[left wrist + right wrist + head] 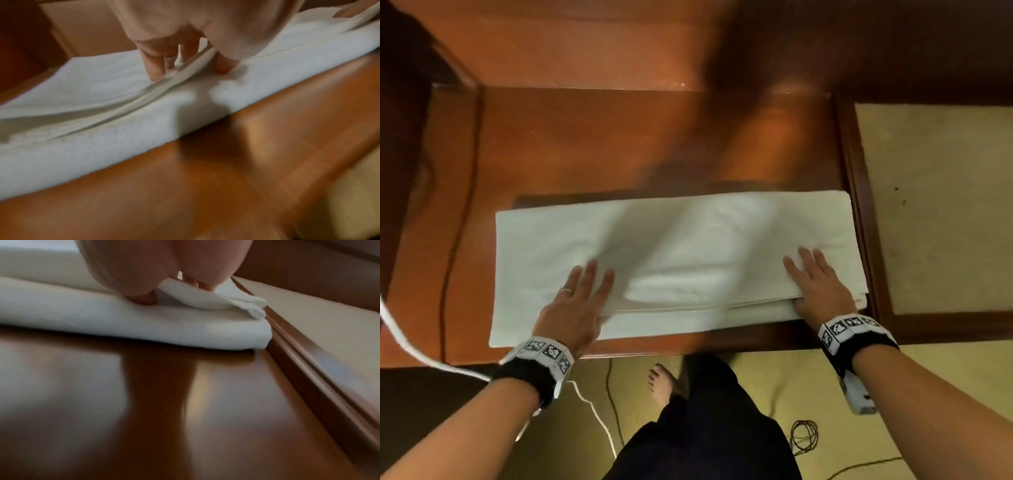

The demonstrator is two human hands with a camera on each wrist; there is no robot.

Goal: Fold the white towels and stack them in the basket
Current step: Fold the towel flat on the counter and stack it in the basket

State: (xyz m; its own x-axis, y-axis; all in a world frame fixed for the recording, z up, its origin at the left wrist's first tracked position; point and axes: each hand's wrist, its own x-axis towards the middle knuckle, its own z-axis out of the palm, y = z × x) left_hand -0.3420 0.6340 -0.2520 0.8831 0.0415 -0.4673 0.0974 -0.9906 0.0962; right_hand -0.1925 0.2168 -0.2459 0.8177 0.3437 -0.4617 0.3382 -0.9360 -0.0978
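White terry, folded into a long band, lies across the near half of the glossy brown tabletop: this is the towel, its long side running parallel to the near edge and its right end touching the raised wooden rim at the tabletop's right edge. The upper layers sit a little back from the bottom one, so a strip of the lowest layer shows along the near side. The left hand rests on the towel towards its left end, fingers extended and slightly spread on top of the upper fold, while the thumb (plain in the left wrist view) is tucked under that fold's near edge, so the layer is pinched between thumb and fingers. The right hand does the same near the towel's right end: fingers flat and close together on top, thumb slipped beneath the upper layers, which lift a little off the bottom layer there. In the right wrist view the towel's right corner butts against the rim. Both wrists carry black bands with patterned marker blocks. Beyond the tabletop's near edge lies a yellowish floor with thin cables.
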